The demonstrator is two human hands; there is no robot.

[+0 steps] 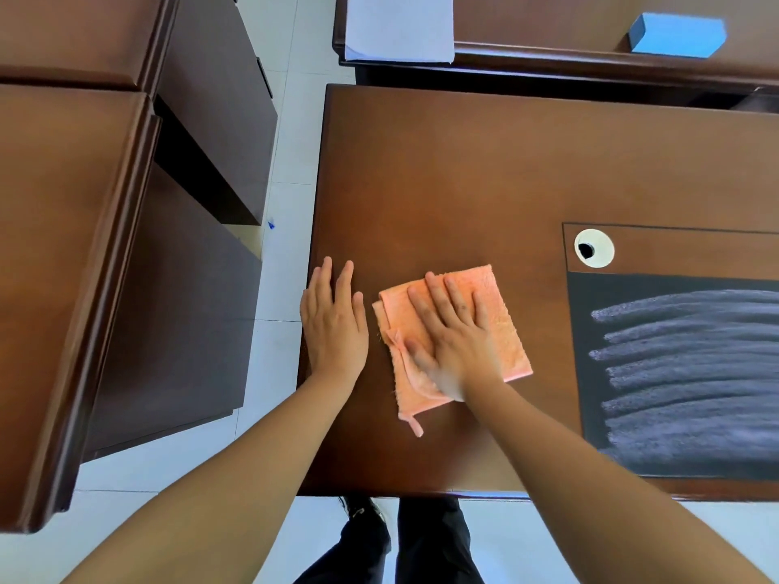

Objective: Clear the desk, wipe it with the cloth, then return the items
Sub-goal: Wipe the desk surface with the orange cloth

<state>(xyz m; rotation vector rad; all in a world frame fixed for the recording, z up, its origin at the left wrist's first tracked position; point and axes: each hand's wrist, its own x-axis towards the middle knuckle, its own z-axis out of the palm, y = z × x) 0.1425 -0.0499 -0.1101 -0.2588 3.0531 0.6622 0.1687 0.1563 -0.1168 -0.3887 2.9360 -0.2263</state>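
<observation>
Cloth [506, 330]: orange, folded to a rough rectangle, flat on the brown desk [442, 183] near its front-left corner; loop tag trailing off the near edge toward the desk front.
Right hand [453, 330]: palm down on the cloth, fingers straight and slightly spread, pressing it against the wood; thumb side and wrist blurred; nothing gripped.
Cloth relative to right hand: directly beneath it; orange edge showing beyond the fingertips, to the right of the hand, and below the wrist.
Left hand [333, 326]: flat on the bare desk top, fingers extended and close together, just beside the cloth's left edge but apart from it; near the desk's left rim.
Black mat [674, 373]: inset at the right of the desk, marked with pale horizontal streaks; well to the right of the cloth, not touching.
Cable grommet [594, 248]: white ring with dark hole, above the mat's left corner.
Far desk: white paper sheets [398, 27] hanging over its edge; blue box [676, 35] to the right.
Left side: brown cabinets [63, 246] across a pale tiled floor gap.
Below desk front: dark trouser legs and a shoe.
</observation>
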